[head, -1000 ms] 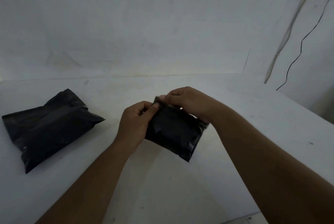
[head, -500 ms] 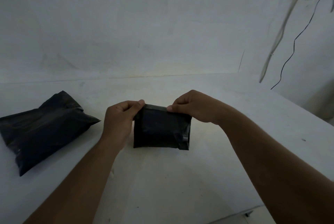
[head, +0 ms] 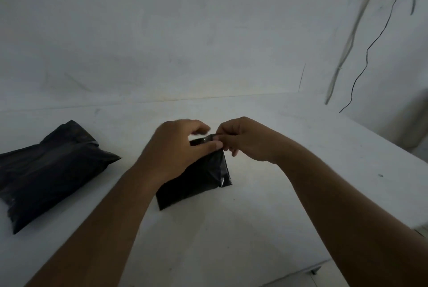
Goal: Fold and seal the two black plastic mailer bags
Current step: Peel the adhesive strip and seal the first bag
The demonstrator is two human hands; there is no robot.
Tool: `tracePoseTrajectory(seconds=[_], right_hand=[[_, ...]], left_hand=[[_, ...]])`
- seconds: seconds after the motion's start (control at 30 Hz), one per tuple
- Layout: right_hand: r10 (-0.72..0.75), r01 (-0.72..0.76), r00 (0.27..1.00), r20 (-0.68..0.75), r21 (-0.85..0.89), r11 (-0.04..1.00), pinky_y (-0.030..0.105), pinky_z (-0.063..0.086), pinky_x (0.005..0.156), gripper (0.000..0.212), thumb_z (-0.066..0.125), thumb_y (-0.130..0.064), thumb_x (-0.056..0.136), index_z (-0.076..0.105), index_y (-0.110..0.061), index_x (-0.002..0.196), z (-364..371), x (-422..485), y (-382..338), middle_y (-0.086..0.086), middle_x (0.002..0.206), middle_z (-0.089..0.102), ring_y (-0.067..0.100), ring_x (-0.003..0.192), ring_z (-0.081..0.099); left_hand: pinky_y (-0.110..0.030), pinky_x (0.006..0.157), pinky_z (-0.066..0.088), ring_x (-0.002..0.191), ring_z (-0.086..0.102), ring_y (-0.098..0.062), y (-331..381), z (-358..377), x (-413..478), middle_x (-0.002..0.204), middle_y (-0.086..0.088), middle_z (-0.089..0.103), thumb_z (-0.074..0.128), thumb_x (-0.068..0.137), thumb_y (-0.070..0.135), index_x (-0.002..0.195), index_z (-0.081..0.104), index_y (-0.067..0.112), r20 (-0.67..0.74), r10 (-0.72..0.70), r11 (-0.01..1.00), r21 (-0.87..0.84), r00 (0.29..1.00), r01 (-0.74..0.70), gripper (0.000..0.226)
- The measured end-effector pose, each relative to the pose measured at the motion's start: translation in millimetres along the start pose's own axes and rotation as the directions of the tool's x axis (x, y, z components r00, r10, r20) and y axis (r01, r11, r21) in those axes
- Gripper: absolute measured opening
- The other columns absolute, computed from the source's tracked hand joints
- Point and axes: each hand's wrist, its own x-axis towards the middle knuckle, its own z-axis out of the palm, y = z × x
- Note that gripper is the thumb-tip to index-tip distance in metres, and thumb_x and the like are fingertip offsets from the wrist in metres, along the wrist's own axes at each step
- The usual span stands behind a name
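A small folded black mailer bag [head: 203,178] lies tilted on the white table [head: 231,240] in the middle. My left hand [head: 176,150] covers its upper left part, thumb pressed on the top edge and fingers curled over it. My right hand [head: 243,138] pinches the bag's top right corner, where a shiny strip shows. A second, larger black mailer bag [head: 46,171] lies crumpled on the table at the far left, untouched.
The table backs onto a white wall. Its right edge and front right corner fall away near the lower right. A pale cable [head: 347,39] and a thin black wire [head: 368,55] hang down the wall at the right.
The small bag turned from square-on to tilted, its lower end swinging left. My hands drew together at its top edge, and my left hand now covers more of it.
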Motion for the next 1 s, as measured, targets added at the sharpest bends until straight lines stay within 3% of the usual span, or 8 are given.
tracePoseTrajectory(seconds=[0.13,0.23,0.4,0.57,0.67,0.73,0.83,1.0], right_hand=[[0.064,-0.051,0.997,-0.052,0.22,0.974,0.045,0.058,0.081,0.032,0.057,-0.04,0.098,0.071,-0.011,0.096,8,-9,7,0.004,0.088,0.069,0.017,0.082,0.064],[0.122,-0.126,0.992,0.033,0.26,0.957,0.042,0.057,0.082,0.035,0.061,-0.041,0.095,0.072,-0.008,0.099,18,-19,19,0.014,0.097,0.072,0.02,0.086,0.066],[0.086,-0.08,0.996,-0.008,0.272,0.959,0.036,0.052,0.071,0.027,0.068,-0.031,0.092,0.071,-0.004,0.087,33,-23,27,0.018,0.075,0.067,0.021,0.068,0.061],[0.035,-0.038,0.989,-0.147,-0.017,0.999,0.02,0.039,0.061,0.035,0.049,-0.027,0.103,0.059,-0.013,0.073,44,-21,20,-0.009,0.062,0.057,0.003,0.055,0.048],[0.019,-0.034,0.994,-0.111,-0.135,0.99,0.028,0.043,0.064,0.036,0.039,-0.024,0.106,0.053,-0.013,0.075,48,-21,13,-0.001,0.071,0.059,0.01,0.066,0.052],[0.044,-0.049,0.994,-0.099,-0.058,0.997,0.041,0.048,0.074,0.036,0.038,-0.026,0.106,0.058,-0.003,0.086,47,-18,10,0.014,0.084,0.063,0.021,0.073,0.054],[0.012,0.003,0.987,-0.163,0.092,0.996,0.045,0.051,0.075,0.033,0.046,-0.037,0.102,0.062,-0.01,0.093,45,-11,4,0.017,0.091,0.063,0.031,0.079,0.056],[0.021,0.049,0.956,-0.293,0.228,0.972,0.04,0.046,0.069,0.023,0.058,-0.024,0.099,0.068,-0.014,0.081,48,-7,7,0.014,0.076,0.064,0.015,0.067,0.053]], left_hand=[[-0.014,0.072,0.045,0.085,0.065,0.005,-4,4,11,0.089,0.018,0.074,0.077,0.08,0.044,0.099,0.076,0.033,0.1,-0.077,0.983,-0.162,0.992,0.092,0.022],[-0.023,0.076,0.053,0.082,0.07,-0.003,-15,8,14,0.087,0.012,0.076,0.079,0.081,0.037,0.094,0.077,0.03,0.113,-0.203,0.916,-0.329,0.973,0.229,0.015],[-0.028,0.071,0.054,0.079,0.071,-0.016,-16,2,20,0.082,0.001,0.076,0.08,0.081,0.028,0.083,0.077,0.018,0.218,-0.407,0.77,-0.441,0.887,0.461,0.011],[-0.024,0.067,0.05,0.076,0.069,-0.013,-18,-1,25,0.081,0.001,0.075,0.08,0.081,0.03,0.079,0.076,0.016,0.129,-0.444,0.79,-0.411,0.887,0.455,0.014],[-0.023,0.066,0.048,0.077,0.068,-0.013,-20,1,23,0.079,0.002,0.073,0.077,0.084,0.03,0.078,0.075,0.017,0.102,-0.405,0.847,-0.334,0.909,0.414,0.015],[-0.023,0.066,0.047,0.074,0.068,-0.012,-20,-2,24,0.077,0.002,0.073,0.076,0.085,0.031,0.077,0.075,0.017,0.108,-0.371,0.874,-0.294,0.922,0.386,0.017],[-0.025,0.066,0.05,0.071,0.068,-0.011,-16,-10,25,0.074,0.003,0.073,0.077,0.084,0.034,0.077,0.075,0.018,0.158,-0.331,0.887,-0.284,0.93,0.363,0.017],[-0.029,0.08,0.055,0.083,0.071,-0.008,-21,-30,22,0.087,0.009,0.076,0.079,0.074,0.056,0.091,0.076,0.028,0.286,-0.303,0.902,-0.222,0.909,0.37,0.033]])
